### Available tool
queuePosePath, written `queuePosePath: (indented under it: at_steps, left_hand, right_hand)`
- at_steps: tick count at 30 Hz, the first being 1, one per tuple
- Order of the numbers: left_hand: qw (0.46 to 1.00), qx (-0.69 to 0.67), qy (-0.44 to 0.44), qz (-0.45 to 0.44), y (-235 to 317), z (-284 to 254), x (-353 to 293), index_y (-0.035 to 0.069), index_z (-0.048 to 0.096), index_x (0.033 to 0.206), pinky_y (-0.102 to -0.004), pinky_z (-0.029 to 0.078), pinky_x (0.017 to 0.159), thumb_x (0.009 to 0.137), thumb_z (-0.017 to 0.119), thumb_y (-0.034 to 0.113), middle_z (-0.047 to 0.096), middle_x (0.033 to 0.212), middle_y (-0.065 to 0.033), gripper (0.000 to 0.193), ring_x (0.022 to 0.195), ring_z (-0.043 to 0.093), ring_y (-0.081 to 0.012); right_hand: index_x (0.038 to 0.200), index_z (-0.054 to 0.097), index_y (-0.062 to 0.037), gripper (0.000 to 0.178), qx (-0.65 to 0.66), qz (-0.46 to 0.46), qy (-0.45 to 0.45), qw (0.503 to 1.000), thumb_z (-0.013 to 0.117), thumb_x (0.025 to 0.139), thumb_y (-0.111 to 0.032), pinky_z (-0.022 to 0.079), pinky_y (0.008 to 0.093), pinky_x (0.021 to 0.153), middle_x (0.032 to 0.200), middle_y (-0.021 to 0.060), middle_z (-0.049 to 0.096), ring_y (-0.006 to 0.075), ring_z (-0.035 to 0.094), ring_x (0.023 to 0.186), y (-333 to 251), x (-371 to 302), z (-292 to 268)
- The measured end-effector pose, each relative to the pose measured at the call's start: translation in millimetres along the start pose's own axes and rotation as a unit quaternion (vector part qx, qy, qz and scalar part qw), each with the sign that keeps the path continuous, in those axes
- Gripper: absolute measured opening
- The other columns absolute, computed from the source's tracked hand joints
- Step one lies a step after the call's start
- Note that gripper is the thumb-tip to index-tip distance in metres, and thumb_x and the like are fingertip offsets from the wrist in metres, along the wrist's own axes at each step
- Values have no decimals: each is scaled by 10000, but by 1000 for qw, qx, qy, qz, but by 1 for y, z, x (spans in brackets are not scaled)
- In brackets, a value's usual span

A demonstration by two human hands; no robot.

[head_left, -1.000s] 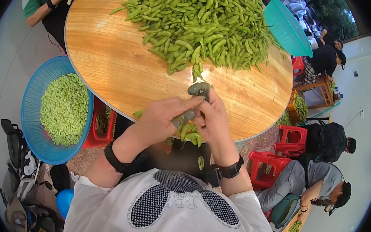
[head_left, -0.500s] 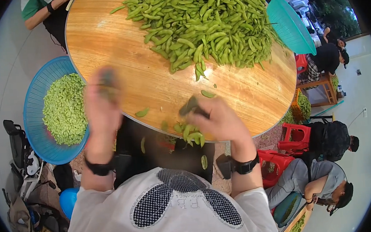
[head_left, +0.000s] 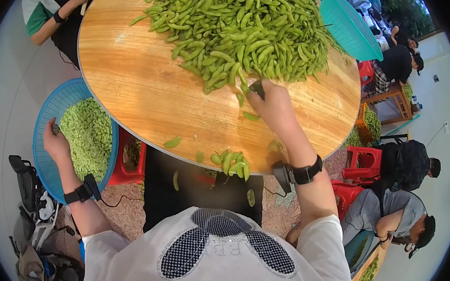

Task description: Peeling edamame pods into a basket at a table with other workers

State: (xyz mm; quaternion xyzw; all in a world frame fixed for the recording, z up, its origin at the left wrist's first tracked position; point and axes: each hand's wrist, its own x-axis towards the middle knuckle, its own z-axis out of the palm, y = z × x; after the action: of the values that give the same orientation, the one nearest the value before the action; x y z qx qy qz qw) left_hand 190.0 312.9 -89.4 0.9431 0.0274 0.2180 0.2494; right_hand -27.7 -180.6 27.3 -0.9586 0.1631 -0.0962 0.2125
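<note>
Round and wooden, the table (head_left: 141,89) carries a heap of green pods (head_left: 237,28). My right hand (head_left: 272,105) closes on dark snips at the heap's near edge, while my left hand (head_left: 56,143), fingers loosely curled, hangs over the blue basket (head_left: 42,133) of trimmed pods.

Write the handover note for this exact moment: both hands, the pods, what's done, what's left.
Left hand: out over the blue basket of shelled green beans, by its rim.
Right hand: at the near edge of the big heap of green pods on the round wooden table, fingers on a pod.
Done: basket part filled.
Left: most of the heap; a small cluster of pods at the table's near edge.
</note>
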Motion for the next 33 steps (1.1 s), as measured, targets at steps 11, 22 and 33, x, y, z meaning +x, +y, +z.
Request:
queuePosePath:
  at_steps: [11, 22, 33]
  left_hand:
    - [519, -604, -605, -9, 309, -26, -140, 53, 556, 1188, -140, 298, 424, 844, 601, 59, 551, 761, 21, 347, 507, 394, -7]
    - [543, -673, -472, -173, 339, 12, -164, 41, 615, 868, -174, 239, 410, 832, 631, 48, 550, 672, 23, 40, 465, 380, -16]
    - [448, -662, -572, -183, 333, 6, -160, 32, 597, 938, -161, 287, 454, 844, 509, -2, 572, 761, 20, 133, 562, 433, -3]
  right_hand:
    - [887, 545, -63, 101, 713, 235, -208, 627, 564, 903, -161, 214, 169, 375, 587, -45, 382, 31, 286, 429, -42, -62, -15]
    - [982, 492, -55, 190, 584, 197, -152, 773, 397, 957, -217, 264, 183, 445, 695, 4, 444, 71, 343, 505, -40, -72, -3]
    - [870, 510, -60, 152, 621, 212, -131, 743, 428, 953, -156, 298, 196, 450, 664, -19, 460, 51, 374, 504, -38, -71, 0]
